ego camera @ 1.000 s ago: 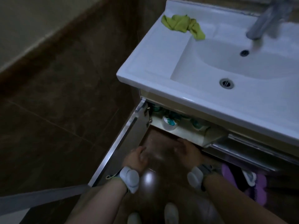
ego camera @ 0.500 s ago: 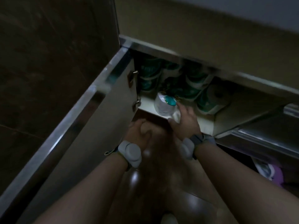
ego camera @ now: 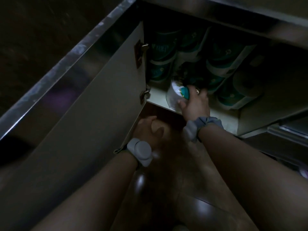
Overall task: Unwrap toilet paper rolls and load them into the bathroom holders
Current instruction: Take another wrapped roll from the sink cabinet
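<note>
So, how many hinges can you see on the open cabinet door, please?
2: upper hinge high on the cabinet door, lower hinge level with the shelf. More may be hidden.

This is looking like a home bathroom. An open cabinet door [ego camera: 100, 105] is showing a shelf [ego camera: 157, 97] stacked with wrapped toilet paper rolls [ego camera: 221, 64], and dark glossy floor tiles [ego camera: 205, 207] are reflecting light below.

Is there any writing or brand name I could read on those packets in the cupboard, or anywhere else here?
Nothing here can be read with certainty.
top-left roll: pale lettering on the teal wrapper, too dark and blurred to read.
held roll, gripped by the right hand: teal and white print, no legible words.
other rolls: small pale marks only, too small to read.
</note>
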The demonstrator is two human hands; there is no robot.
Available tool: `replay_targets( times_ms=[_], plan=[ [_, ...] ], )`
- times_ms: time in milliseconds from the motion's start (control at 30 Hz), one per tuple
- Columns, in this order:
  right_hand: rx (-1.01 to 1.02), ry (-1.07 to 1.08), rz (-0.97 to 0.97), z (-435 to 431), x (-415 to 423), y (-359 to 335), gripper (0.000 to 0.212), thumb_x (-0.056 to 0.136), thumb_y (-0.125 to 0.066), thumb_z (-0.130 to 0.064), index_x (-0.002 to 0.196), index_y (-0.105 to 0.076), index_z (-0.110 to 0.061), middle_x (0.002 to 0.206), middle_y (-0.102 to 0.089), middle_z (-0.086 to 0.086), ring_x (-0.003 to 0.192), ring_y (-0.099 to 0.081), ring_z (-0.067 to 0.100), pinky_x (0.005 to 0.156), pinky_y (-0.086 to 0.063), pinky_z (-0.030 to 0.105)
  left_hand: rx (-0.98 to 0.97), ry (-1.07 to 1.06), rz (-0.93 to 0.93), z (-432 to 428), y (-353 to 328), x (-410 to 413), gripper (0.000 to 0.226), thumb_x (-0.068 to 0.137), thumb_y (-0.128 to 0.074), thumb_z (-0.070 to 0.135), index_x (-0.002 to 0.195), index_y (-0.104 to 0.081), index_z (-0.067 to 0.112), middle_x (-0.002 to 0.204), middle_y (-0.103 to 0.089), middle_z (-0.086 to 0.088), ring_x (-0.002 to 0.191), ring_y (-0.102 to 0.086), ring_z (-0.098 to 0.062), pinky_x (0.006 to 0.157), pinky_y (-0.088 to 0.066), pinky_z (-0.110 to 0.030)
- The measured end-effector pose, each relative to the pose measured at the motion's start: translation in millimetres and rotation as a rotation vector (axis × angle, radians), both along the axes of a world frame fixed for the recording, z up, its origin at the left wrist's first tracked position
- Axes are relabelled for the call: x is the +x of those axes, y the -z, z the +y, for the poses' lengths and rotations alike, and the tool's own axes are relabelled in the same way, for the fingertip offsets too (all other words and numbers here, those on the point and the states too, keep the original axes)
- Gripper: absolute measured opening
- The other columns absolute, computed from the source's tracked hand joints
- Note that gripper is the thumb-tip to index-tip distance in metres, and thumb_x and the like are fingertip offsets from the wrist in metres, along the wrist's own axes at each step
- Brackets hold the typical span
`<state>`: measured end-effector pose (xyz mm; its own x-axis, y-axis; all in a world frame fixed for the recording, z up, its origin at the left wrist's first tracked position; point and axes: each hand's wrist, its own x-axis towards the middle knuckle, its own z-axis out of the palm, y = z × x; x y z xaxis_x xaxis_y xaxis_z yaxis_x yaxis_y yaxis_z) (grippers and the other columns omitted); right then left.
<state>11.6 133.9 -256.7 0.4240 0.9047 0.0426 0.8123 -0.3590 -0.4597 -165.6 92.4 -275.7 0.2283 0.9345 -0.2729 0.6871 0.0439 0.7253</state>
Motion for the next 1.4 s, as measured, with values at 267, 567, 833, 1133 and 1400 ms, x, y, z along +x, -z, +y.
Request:
replay_targets(
  times_ms=[267,567,833,1133,1400],
  plan=[
    [0.007,-0.014,0.212,-36,-9,-56,0.044,0.073,-0.074,-0.019,0.112,-0.054,-0.018,0.145,-0.022,0.015,0.117,-0.047,0.036,0.1,-0.039,0.029,-0.091,0.03,-0.042,-24,-60,-8,0.053,0.087,-0.06,0.027,0.134,-0.046,0.008,0.136,-0.051,-0.015,0.124,-0.05,-0.03,0.102,-0.038,-0.033],
    [-0.024,-0.117,0.281,-131,-37,-174,0.043,0.069,-0.077,-0.034,0.105,-0.055,-0.031,0.157,-0.005,0.006,0.134,-0.034,0.033,0.097,-0.032,0.024,-0.123,-0.025,-0.337,-60,-198,-17,0.059,0.073,-0.055,0.061,0.125,-0.045,0.034,0.125,-0.055,-0.007,0.111,-0.057,-0.018,0.092,-0.051,-0.042],
    [-0.01,-0.192,0.409,-169,-69,-282,0.038,0.068,-0.079,-0.03,0.099,-0.057,-0.034,0.157,-0.005,0.003,0.124,-0.017,0.002,0.082,-0.018,-0.008,-0.457,-0.351,-0.557,-84,-284,-35,0.139,0.033,-0.068,0.085,0.147,-0.016,0.027,0.14,-0.05,-0.01,0.122,-0.054,-0.026,0.099,-0.048,-0.043],
    [0.027,-0.319,0.472,-189,-131,-380,0.039,0.074,-0.075,-0.026,0.109,-0.059,-0.022,0.157,-0.006,0.005,0.136,-0.018,0.011,0.106,-0.028,0.022,-0.461,-0.519,-0.612,-105,-387,-77,0.111,0.058,-0.081,0.04,0.147,-0.015,0.03,0.144,-0.045,-0.013,0.123,-0.053,-0.031,0.098,-0.048,-0.053],
    [-0.279,-0.508,0.317,-193,-195,-353,0.06,0.089,-0.054,-0.025,0.143,-0.031,-0.016,0.153,-0.026,0.006,0.14,-0.026,0.024,0.114,-0.025,0.038,-0.105,-0.901,-0.12,-102,-404,-168,0.11,0.065,-0.08,0.033,0.149,-0.009,0.032,0.146,-0.021,-0.016,0.125,-0.042,-0.037,0.096,-0.039,-0.034]
  ],
)
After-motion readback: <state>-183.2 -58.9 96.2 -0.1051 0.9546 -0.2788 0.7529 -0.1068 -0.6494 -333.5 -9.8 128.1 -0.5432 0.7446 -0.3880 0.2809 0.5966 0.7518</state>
